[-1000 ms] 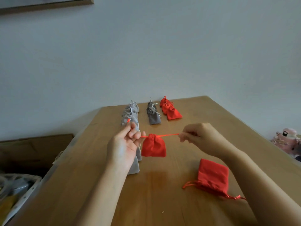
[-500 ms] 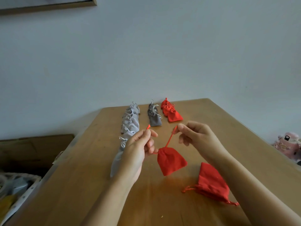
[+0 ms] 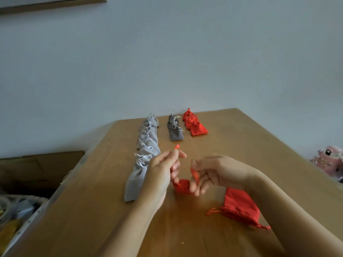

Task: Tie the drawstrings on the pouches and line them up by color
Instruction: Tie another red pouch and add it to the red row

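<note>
Head view: my left hand (image 3: 159, 175) pinches one end of the red drawstring (image 3: 177, 147), right hand (image 3: 219, 173) the other; small red fabric pouch (image 3: 182, 185) between them, beside the light-grey pouch row (image 3: 148, 145). Recommended: knot close to neck, even tension.

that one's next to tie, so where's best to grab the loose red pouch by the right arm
Take the loose red pouch by its cords. It lies flat, mouth edge toward the person, with the left cord tail and right cord tail trailing out either end. Pinching those from the near side, one per hand, should cinch it as it lifts.
</note>
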{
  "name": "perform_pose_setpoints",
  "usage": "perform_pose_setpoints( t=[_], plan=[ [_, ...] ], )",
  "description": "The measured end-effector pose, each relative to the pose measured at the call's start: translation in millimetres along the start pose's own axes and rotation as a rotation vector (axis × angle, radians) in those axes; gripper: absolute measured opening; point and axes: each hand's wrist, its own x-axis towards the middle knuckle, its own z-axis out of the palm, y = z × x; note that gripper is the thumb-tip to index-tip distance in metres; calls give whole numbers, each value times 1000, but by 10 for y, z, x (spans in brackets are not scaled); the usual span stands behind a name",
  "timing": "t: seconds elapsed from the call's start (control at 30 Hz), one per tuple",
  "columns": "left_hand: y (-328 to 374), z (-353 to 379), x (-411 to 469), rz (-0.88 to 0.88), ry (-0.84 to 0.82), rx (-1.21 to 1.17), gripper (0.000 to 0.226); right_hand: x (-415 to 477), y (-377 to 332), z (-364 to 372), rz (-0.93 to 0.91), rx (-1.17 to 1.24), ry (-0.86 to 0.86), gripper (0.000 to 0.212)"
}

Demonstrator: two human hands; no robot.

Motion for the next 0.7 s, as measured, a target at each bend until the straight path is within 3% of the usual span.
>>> perform_pose_setpoints(
  t=[0.1, 0.27, 0.33, 0.5, 0.7],
  plan=[
    [-29, 27, -42, -229, -68, 192, 25, -69, 0, -11, 123, -318, -74, 23],
    [-38, 0, -47, -318, -108, 390, 23, -38, -8, -41, 61, -691, 234, 24],
    [-44, -4, -54, -339, -166, 423, 25, 7, 20, -60, 17, -711, 350, 28],
    [-59, 17, -56, -374, -234, 373, 28, 114, 106, 24, -65, -809, 412, 27],
    [-59, 27, -43, -323, -270, 285, 15, 166, 152, 48, -213, -638, 445, 18]
  ],
)
